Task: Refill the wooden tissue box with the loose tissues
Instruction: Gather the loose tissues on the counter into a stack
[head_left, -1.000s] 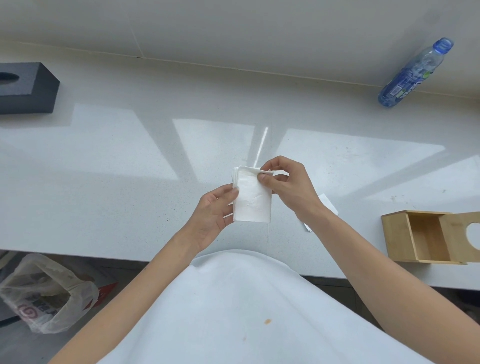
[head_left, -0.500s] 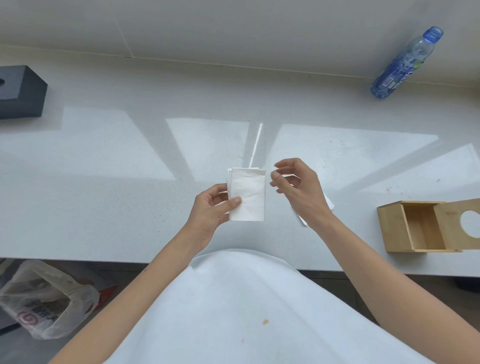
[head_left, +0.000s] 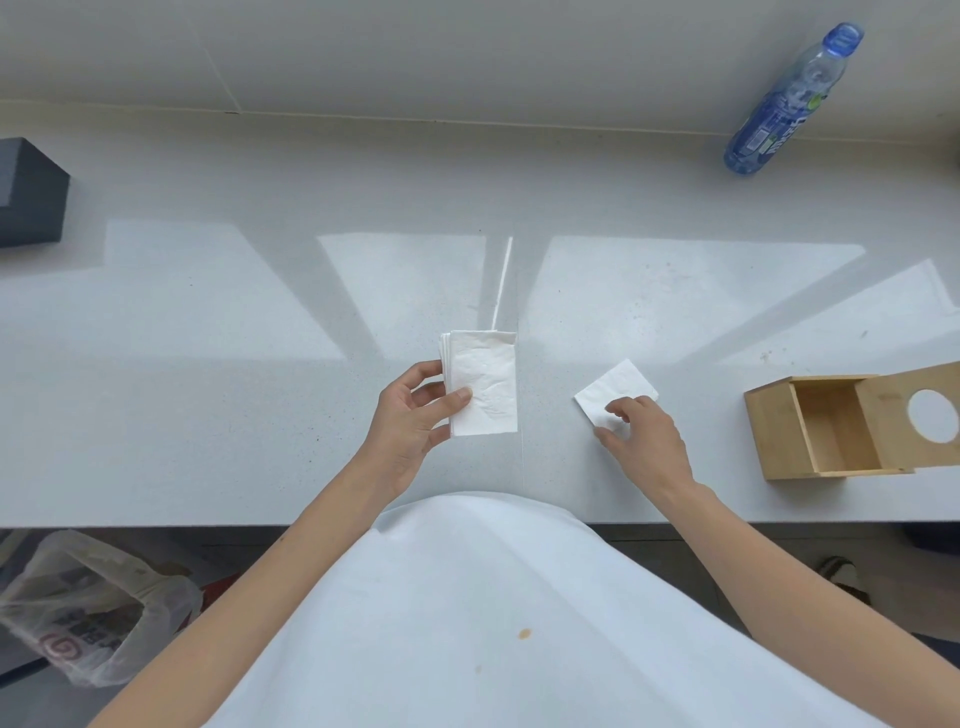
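Since we are gathering loose sheets into one pile before loading, our left hand (head_left: 410, 421) pinches the stack (head_left: 483, 382) above the counter (head_left: 208, 415), near its front edge at the middle; thumb on the top face, fingers behind the left side, so the stack's right and far edges stay free to take another sheet; grip is closed on the stack, which sticks out up and right of the palm; our right hand (head_left: 644, 441) reaches down to the tissue (head_left: 615, 392) lying flat on the counter, right of the stack and apart from it; fingertips (head_left: 621, 410) press its near corner, most of the sheet showing beyond them toward the back; we judge it not yet lifted, hand spread and gripping nothing, only touching; the box (head_left: 779, 431) sits by the front edge toward the right end, on its side with its open, hollow side facing us, lid (head_left: 914, 415) with round hole angled off to the right, nothing visible inside; we judge loading hasn't started.
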